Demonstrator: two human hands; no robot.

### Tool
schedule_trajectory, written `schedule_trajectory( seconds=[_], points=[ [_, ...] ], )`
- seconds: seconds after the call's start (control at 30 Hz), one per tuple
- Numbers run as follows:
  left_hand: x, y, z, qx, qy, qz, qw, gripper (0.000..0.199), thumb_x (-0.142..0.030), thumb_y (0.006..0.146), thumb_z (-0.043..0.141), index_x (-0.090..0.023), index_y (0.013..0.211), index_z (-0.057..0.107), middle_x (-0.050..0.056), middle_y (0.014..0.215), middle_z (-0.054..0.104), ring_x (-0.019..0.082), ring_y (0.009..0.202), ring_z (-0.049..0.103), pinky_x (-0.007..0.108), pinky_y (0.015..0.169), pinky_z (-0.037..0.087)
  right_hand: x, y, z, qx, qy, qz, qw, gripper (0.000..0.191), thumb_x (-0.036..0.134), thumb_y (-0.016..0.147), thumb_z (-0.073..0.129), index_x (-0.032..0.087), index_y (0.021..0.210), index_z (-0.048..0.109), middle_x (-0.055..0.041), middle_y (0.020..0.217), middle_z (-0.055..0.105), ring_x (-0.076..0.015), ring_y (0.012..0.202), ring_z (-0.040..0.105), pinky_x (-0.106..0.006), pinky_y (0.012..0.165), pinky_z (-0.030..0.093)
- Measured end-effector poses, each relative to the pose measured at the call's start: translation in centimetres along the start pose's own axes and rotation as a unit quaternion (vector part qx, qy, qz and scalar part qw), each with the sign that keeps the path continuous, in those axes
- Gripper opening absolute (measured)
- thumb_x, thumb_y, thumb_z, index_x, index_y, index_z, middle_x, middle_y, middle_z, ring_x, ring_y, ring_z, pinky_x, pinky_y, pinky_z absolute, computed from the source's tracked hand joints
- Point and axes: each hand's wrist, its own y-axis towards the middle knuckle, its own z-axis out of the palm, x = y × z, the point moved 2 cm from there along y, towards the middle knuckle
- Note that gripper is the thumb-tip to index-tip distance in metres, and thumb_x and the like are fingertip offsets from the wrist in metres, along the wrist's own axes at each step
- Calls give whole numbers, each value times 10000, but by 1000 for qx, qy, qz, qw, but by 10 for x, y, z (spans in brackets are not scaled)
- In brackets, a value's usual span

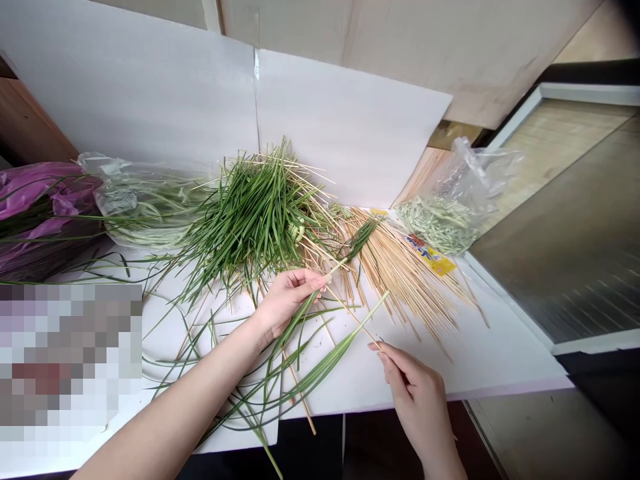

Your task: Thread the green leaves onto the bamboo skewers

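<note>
My left hand [299,293] pinches a Chinese chive [339,265] near its pale base, the green leaves trailing down toward the table's front edge. In my right hand [411,383] a thin bamboo skewer [345,307] is held between thumb and fingers by its near end, slanting up to my left hand. Another chive [345,343] lies across the skewer between my hands and appears threaded on it. Behind my left hand rises a large heap of chives on skewers [255,213]. Many loose bamboo skewers [395,260] are spread to its right.
A clear bag of pale green stems [150,207] and a purple bag of greens [45,200] are at the left. At the right back sits a clear bag of whitish-green pieces [440,217], near a yellow packet [436,259]. White boards [345,120] stand behind the white table [505,353].
</note>
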Motion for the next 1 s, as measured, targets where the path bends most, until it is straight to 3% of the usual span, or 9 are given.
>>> schedule_trajectory(
  seconds=[0.2,0.47,1.0],
  points=[
    [0,-1,4,-2,-25,-3,1000,243,-332,695,829,-122,692,706,-7,661,627,65,553,493,220,595,398,5,0,2,-11,8,43,999,328,336,1000,450,197,1032,745,-71,938,763,-254,875,726,-308,766,589],
    [9,-4,11,12,-6,-16,1000,284,-341,658,850,-126,654,665,-15,597,609,78,531,505,234,570,404,16,2,10,-34,25,3,999,289,284,989,478,194,1045,748,-66,1015,774,-235,938,739,-266,779,601],
    [20,-14,26,61,18,-32,997,313,-358,636,862,-127,661,652,5,665,650,95,562,526,250,576,433,16,0,18,-33,44,10,998,287,292,994,489,189,1082,741,-94,1047,762,-254,964,728,-298,797,604]
  ],
)
